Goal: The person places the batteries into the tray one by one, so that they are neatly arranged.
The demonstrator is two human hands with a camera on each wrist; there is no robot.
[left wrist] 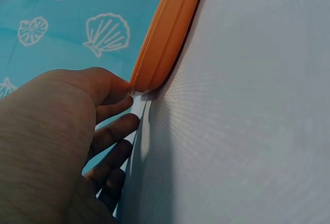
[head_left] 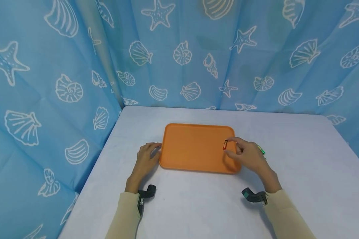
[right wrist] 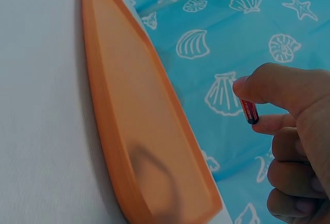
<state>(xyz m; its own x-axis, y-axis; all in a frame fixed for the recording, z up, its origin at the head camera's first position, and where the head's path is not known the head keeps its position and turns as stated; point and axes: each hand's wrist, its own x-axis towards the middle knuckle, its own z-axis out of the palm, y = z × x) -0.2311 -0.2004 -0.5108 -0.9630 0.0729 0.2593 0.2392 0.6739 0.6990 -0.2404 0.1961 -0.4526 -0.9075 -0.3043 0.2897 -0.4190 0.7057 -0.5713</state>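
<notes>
My right hand (head_left: 249, 156) pinches a small red and black battery (head_left: 225, 145) between thumb and index fingertip, above the right end of the orange tray (head_left: 194, 147). In the right wrist view the battery (right wrist: 250, 112) stands out between those two digits, while the other fingers are curled in. My left hand (head_left: 146, 159) is at the tray's left edge, its fingertips touching the outside of the rim. The left wrist view has the thumb and fingers (left wrist: 116, 126) loosely bent beside the tray corner. A green battery-like object (head_left: 261, 149) shows partly behind my right hand.
The tray lies flat on a table with a white cloth (head_left: 197, 205). Blue curtains (head_left: 179, 73) with white shells and starfish hang behind and at the left side. A dark camera mount (head_left: 254, 196) sticks out from my right wrist, with another (head_left: 148, 191) on the left.
</notes>
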